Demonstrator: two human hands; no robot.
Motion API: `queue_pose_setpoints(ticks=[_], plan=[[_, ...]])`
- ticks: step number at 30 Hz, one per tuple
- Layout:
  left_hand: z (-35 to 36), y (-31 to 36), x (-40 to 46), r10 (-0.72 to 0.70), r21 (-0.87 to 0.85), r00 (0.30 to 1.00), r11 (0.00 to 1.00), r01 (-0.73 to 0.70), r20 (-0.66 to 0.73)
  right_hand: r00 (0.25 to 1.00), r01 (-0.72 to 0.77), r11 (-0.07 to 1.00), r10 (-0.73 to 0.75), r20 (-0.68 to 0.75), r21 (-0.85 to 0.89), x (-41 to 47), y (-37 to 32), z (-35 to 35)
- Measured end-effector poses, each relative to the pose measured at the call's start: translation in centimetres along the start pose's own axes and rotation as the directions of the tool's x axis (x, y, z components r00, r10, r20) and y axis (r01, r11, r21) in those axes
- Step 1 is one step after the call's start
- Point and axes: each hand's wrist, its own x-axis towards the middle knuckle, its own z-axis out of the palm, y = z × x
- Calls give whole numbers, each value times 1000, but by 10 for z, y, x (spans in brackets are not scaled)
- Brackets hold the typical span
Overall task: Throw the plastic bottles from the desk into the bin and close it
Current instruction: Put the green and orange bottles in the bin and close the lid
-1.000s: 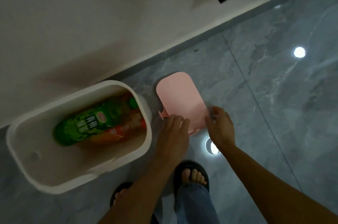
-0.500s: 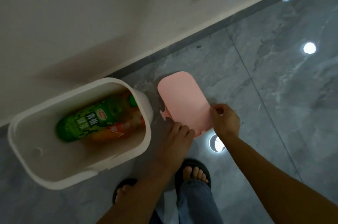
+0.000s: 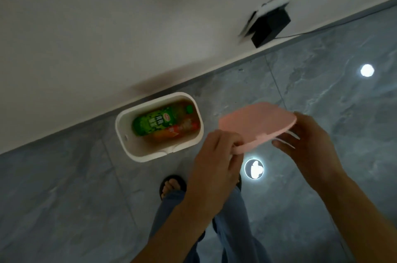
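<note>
A white bin [image 3: 137, 151] stands open on the grey floor against the wall. Inside it lie a green plastic bottle [image 3: 156, 123] and an orange plastic bottle [image 3: 178, 131] side by side. The pink lid [image 3: 255, 125] is in the air to the right of the bin, held nearly flat. My left hand [image 3: 217, 155] pinches the lid's near left edge. My right hand [image 3: 307, 142] holds its right edge from below, fingers curled under it.
The white wall [image 3: 129, 26] runs behind the bin with a dark skirting. A black box with a cable [image 3: 270, 24] sits by the wall at the upper right. My sandalled foot [image 3: 171, 185] and jeans are below the bin. Ceiling lights reflect on the tiles.
The pink lid lay on the floor beside the bin with both hands at its edges; now both hands have lifted it off the floor. The view has pulled back, farther from the bin.
</note>
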Motion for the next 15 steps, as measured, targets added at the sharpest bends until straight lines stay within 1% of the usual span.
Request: queue_pose_setpoints(ticks=[2, 4, 5, 7, 9, 12, 13, 14, 15], plan=[[-35, 18, -10, -78, -113, 987, 992, 62, -142, 996, 90, 992, -92, -18, -85, -23, -10, 17], [-66, 23, -21, -247, -262, 950, 946, 193, -191, 991, 109, 974, -123, -61, -201, -37, -9, 42], [-78, 20, -27, -328, -338, 925, 907, 252, -191, 992, 98, 969, -113, -53, -228, -43, -5, 56], [-98, 7, -39, -464, -467, 869, 815, 343, -171, 997, 76, 969, -77, 8, -237, -50, 3, 81], [-112, -8, -50, -579, -614, 806, 683, 396, -124, 996, 81, 966, -67, 64, -245, -52, 13, 104], [-123, -36, -64, -666, -809, 746, 449, 380, -19, 990, 136, 942, -120, 71, -307, -46, 28, 126], [-125, -47, -67, -679, -841, 734, 396, 367, 0, 988, 155, 930, -138, 74, -332, -41, 35, 131], [-125, -59, -70, -697, -854, 717, 374, 362, -1, 985, 170, 919, -151, 79, -355, -37, 41, 135], [-124, -72, -71, -721, -852, 693, 373, 367, -17, 984, 178, 908, -159, 79, -379, -32, 48, 140]])
